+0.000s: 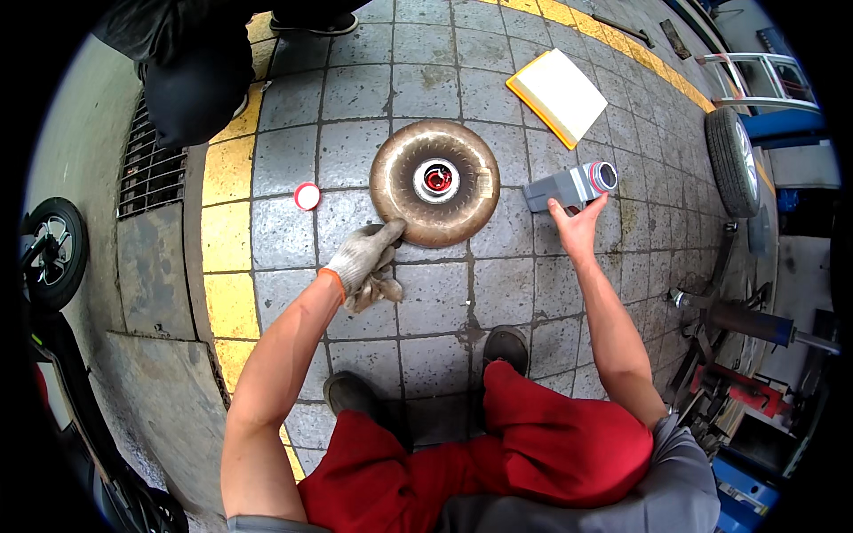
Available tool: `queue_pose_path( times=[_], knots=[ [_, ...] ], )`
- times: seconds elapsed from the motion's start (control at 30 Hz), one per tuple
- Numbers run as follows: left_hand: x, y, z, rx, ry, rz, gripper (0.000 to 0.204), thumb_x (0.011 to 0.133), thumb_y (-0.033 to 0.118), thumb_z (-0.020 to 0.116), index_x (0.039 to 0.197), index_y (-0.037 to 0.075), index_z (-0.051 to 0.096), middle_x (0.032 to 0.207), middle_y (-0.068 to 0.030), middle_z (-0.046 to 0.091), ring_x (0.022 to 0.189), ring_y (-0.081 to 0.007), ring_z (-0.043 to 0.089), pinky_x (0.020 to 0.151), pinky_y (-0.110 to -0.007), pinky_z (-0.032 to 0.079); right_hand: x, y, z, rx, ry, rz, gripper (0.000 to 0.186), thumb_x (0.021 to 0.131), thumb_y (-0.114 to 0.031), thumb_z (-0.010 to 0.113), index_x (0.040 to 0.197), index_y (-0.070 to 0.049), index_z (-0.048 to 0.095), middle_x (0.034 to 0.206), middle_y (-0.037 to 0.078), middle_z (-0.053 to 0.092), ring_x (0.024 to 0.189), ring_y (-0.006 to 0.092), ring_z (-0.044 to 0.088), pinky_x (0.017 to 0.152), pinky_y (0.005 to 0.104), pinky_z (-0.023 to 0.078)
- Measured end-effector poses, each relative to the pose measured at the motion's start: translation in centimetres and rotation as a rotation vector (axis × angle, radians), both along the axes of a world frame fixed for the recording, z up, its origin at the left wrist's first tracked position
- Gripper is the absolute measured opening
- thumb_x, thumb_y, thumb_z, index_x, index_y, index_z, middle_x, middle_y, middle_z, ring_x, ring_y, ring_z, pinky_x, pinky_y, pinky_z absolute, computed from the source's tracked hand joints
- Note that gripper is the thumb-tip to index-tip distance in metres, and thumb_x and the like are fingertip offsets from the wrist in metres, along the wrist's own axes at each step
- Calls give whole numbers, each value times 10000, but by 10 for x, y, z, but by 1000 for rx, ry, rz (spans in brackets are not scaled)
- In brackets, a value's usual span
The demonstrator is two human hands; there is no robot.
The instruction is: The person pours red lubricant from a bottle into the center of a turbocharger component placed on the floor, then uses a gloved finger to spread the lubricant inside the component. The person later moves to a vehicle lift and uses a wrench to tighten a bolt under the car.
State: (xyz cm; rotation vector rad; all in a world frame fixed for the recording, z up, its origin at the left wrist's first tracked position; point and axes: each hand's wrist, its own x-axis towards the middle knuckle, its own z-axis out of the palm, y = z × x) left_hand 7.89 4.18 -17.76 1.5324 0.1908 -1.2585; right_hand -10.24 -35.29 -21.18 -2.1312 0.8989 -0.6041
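A round, bronze-brown torque converter [391, 182] lies flat on the tiles in front of me, with red fluid showing in its central hub. My left hand [362, 258], in a whitish knit glove with an orange cuff, touches its near left rim with an outstretched finger. The other fingers curl around a loose, soiled work glove [380, 289]. To the right of the converter, my bare right hand [579, 222] is closed around a grey oil bottle [555, 189], tilted, with its uncapped mouth toward the right. A red-and-white bottle cap [306, 196] lies on the floor left of the converter.
A yellow-edged air filter [562, 96] lies beyond the bottle. At far left a crouching person in dark clothes [195, 80] is beside a floor grate [151, 164]. A car wheel [733, 163] and workshop equipment [755, 324] line the right side; a motorcycle wheel [58, 249] stands left.
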Motion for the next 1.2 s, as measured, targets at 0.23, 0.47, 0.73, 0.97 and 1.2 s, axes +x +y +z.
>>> queue_pose_path(
  times=[0.23, 0.47, 0.73, 0.97, 1.2],
  knots=[
    [4, 5, -13, 54, -108, -64, 775, 975, 612, 732, 1330, -69, 629, 851, -21, 570, 655, -124, 591, 509, -319, 507, 1, 4, -2, 22, -1, -25, 1291, 806, -266, 943, 1664, 47, 31, 1625, 280, 262, 1469, 385, 436, 1174, 473, 495],
    [0, 1, -3, 118, -207, -105, 774, 969, 696, 677, 1246, -25, 722, 819, -14, 605, 676, -147, 558, 654, -325, 519, 2, 7, 3, -58, 57, -70, 1265, 805, -266, 940, 1658, 50, 60, 1632, 291, 257, 1482, 398, 410, 1194, 489, 463],
    [-1, -2, -8, 94, -175, -76, 736, 965, 677, 710, 1172, -27, 763, 750, 20, 594, 644, -98, 510, 594, -293, 454, -2, 4, 0, -74, 30, -40, 1256, 792, -289, 931, 1653, 51, 82, 1608, 292, 306, 1516, 432, 355, 1261, 502, 329],
    [-1, -3, -5, 116, -181, -89, 749, 957, 684, 716, 1194, -26, 757, 766, 18, 598, 652, -98, 509, 601, -293, 455, -2, 4, 1, -113, 52, -50, 1269, 789, -281, 932, 1657, 55, 70, 1613, 289, 302, 1504, 434, 376, 1251, 496, 353],
    [-4, -5, 8, 92, -135, -68, 772, 961, 691, 706, 1238, -30, 738, 803, 7, 605, 692, -104, 521, 626, -307, 473, -3, 5, 4, -68, 41, -57, 1274, 789, -292, 931, 1663, 37, 65, 1610, 281, 295, 1491, 429, 396, 1237, 495, 376]
  ],
)
